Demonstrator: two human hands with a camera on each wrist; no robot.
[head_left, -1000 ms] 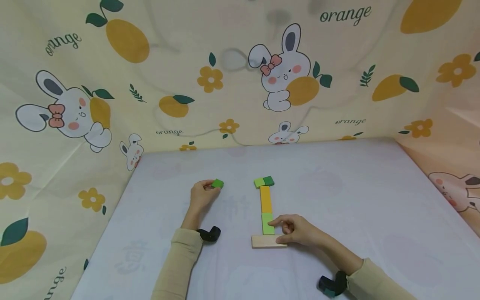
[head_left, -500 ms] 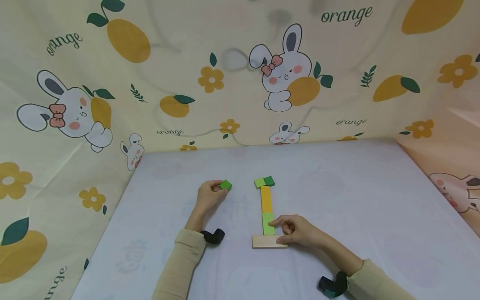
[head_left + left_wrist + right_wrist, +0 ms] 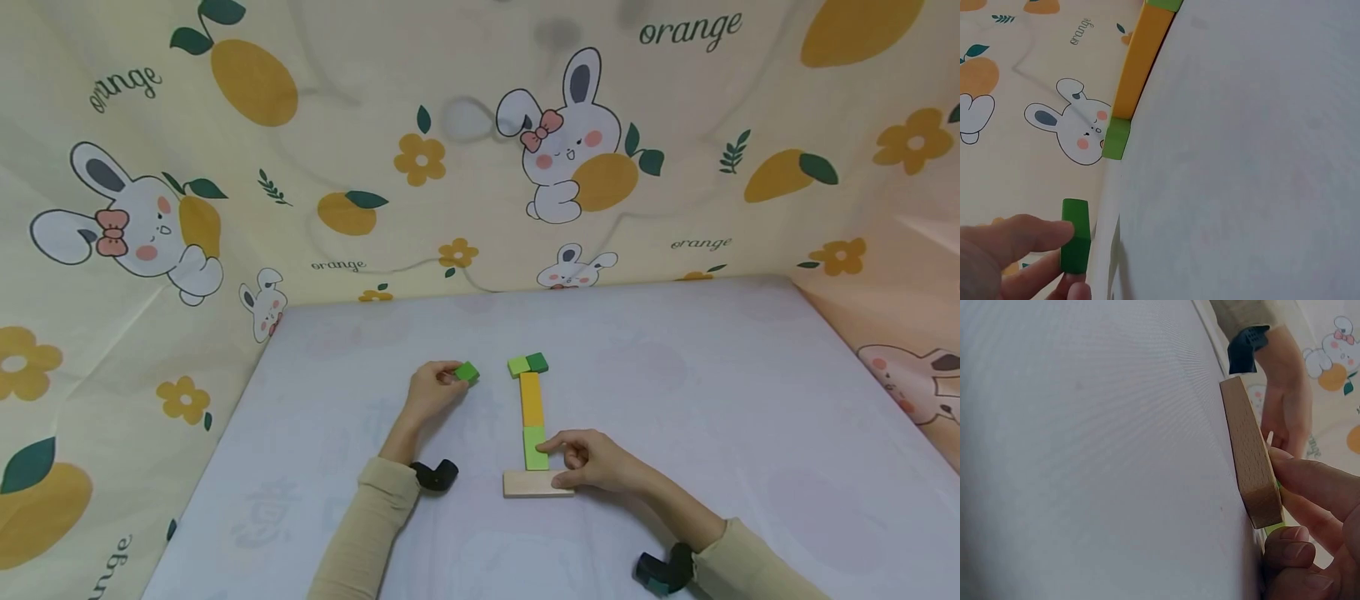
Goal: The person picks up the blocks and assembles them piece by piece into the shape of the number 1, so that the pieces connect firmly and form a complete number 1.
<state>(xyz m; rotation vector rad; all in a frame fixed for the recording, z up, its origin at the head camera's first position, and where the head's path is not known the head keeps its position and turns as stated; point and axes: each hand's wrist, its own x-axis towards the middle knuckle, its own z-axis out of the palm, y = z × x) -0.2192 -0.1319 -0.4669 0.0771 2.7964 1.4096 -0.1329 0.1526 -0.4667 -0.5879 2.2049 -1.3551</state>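
Note:
My left hand (image 3: 433, 392) pinches a green block (image 3: 467, 372) between thumb and fingers, left of a row of blocks. In the left wrist view the green block (image 3: 1075, 236) looks held above the table. A plain wooden block (image 3: 528, 484) lies crosswise at the near end of the row. Beyond it come a light green block (image 3: 534, 457), a yellow block (image 3: 532, 400), then a small light green block (image 3: 519, 367) beside a dark green block (image 3: 537, 362). My right hand (image 3: 600, 461) rests its index finger on the longer light green block and its thumb on the wooden block.
The blocks lie on a white-covered table (image 3: 690, 400). A cloth (image 3: 465, 183) printed with rabbits and oranges rises behind it and at both sides. Black devices are worn on the left wrist (image 3: 437, 476) and right wrist (image 3: 665, 570).
My left hand has moved right with the green block, closer to the far end of the row. The right hand and the row of blocks have stayed in place.

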